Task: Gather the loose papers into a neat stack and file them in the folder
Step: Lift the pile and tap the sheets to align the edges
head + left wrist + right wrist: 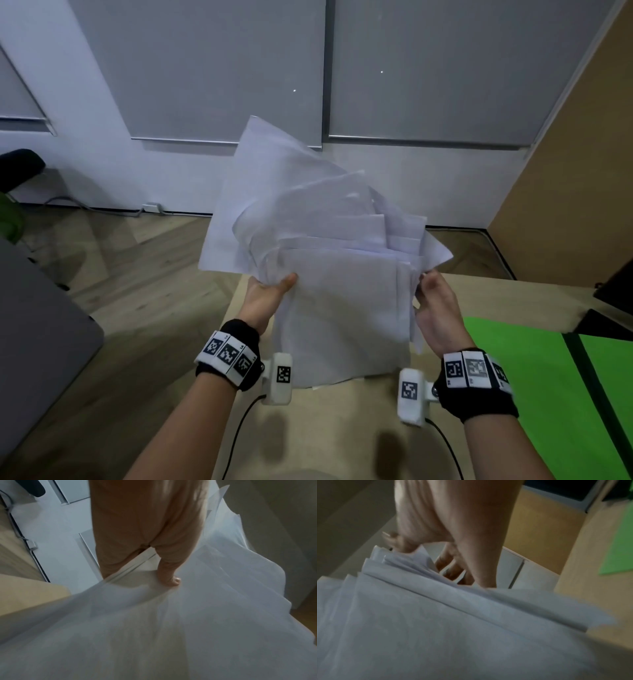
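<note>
Head view: pale wood worktop [346, 421] below, green folder [548, 394] flat on its right part. Papers [342, 301] — white, fanned, edges uneven — held upright over worktop, between both hands, well clear of folder. Left hand [269, 296] grips left edge of sheaf, thumb across front sheet, fingers behind. Right hand [433, 308] holds right edge — fingers curled into sheet edges per right wrist view. Marker bands on both wrists.

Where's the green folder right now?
In the head view the green folder lies on the table at lower right, beside the right hand, apart from the papers.
</note>
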`<state>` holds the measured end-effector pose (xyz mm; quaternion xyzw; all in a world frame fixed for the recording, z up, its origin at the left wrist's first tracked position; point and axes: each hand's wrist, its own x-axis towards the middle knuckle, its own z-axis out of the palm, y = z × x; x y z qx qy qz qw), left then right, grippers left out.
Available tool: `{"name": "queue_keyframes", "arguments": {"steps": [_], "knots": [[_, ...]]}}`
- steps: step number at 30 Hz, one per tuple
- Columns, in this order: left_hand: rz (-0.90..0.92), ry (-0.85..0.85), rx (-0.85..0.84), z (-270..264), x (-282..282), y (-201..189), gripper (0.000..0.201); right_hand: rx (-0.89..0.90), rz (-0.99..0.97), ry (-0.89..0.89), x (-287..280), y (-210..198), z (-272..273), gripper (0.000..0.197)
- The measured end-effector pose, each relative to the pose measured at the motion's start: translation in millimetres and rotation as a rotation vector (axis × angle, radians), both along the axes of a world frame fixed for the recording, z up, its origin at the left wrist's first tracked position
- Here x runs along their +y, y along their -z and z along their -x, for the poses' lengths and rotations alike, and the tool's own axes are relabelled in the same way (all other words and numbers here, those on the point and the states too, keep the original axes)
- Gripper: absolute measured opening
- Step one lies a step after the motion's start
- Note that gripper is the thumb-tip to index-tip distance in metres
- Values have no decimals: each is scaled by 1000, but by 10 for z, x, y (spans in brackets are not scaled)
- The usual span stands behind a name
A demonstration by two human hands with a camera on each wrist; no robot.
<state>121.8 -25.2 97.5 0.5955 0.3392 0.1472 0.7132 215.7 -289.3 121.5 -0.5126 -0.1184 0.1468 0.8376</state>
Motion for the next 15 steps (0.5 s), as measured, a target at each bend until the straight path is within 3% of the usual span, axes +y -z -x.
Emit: {"name": "queue_keyframes", "arguments": {"steps": [1,2,3,5,8,9,12,15], "knots": [[10,-15,-2,-3,23,14,95,-37,109,-49,5,-10,11,19],[18,-24,-17,-8,34,18,99,-77,254,-102,11,3,8,41],[21,-22,-26,-10,29,5,96,-108,386,-114,38,-1,22,54],[13,1,-32,-10,1,-39,80,-122,531,-20,120,-57,26,60],[2,44,-51,-9,31,-42,65,-75,450,100,138,-120,-43,92],[7,58,-63,9,53,-62,66,-78,418,85,117,-138,-82,93],[44,96,-119,83,112,-79,85,-79,504,-77,60,-176,-110,45],[42,129,-145,120,82,-100,96,-135,631,-73,114,-176,-20,20]]}}
